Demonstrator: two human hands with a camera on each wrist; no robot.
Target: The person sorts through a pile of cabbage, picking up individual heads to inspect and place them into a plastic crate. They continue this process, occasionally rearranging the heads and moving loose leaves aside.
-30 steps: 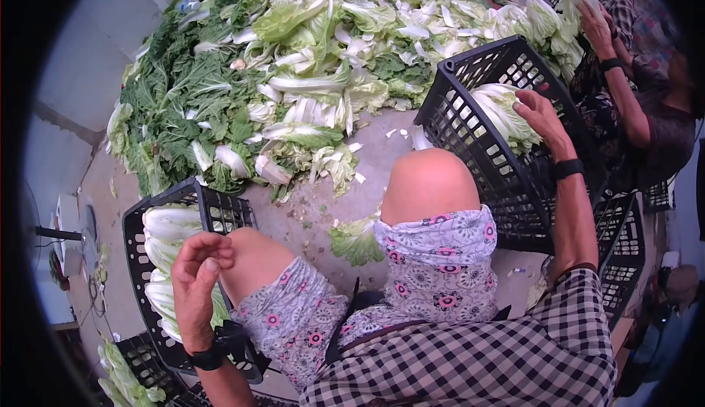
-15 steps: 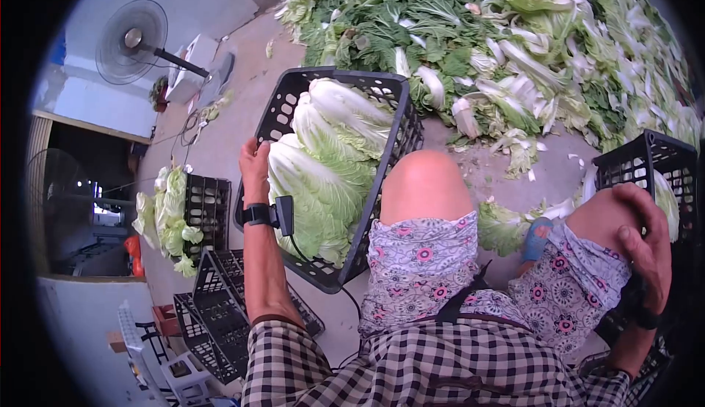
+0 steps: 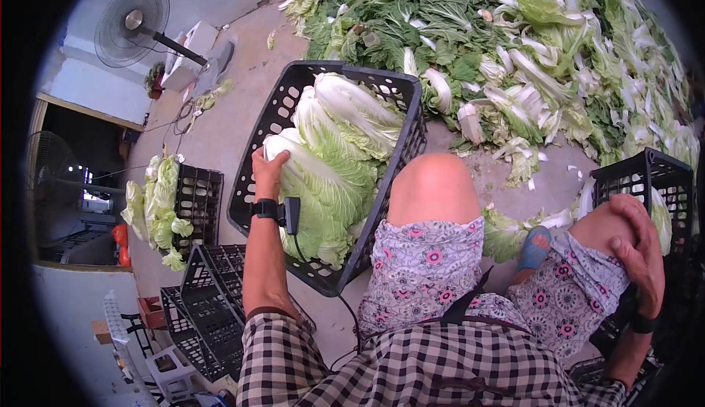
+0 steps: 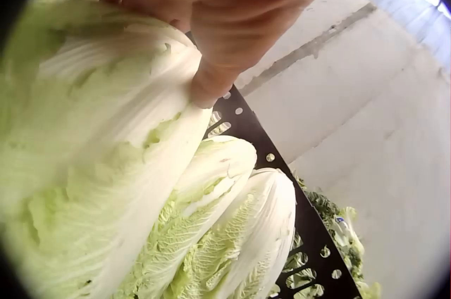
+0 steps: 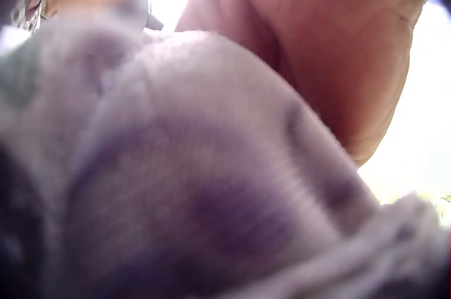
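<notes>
My left hand [image 3: 270, 172] holds the white base end of a napa cabbage [image 3: 319, 190], its thumb against one side in the left wrist view and its other fingers partly hidden behind the base. That cabbage lies in a black plastic crate [image 3: 334, 286] beside my knee. More napa cabbages [image 4: 264, 221] lie side by side along the crate wall in the left wrist view. My right hand [image 3: 639, 245] rests on my other knee with relaxed fingers and nothing in it. The right wrist view shows mostly patterned cloth [image 5: 197, 151] and part of that hand.
A heap of loose cabbage leaves [image 3: 455, 40] covers the floor ahead. Another black crate [image 3: 650, 159] with cabbage stands at the right. To the left are a crate [image 3: 200, 197] with cabbages beside it, stacked crates [image 3: 213, 289], a stool [image 3: 172, 370] and a standing fan [image 3: 134, 21].
The view has swung left from a second ago. My left hand has moved from above the crate onto a cabbage's base; my right hand has come from the right crate to my knee.
</notes>
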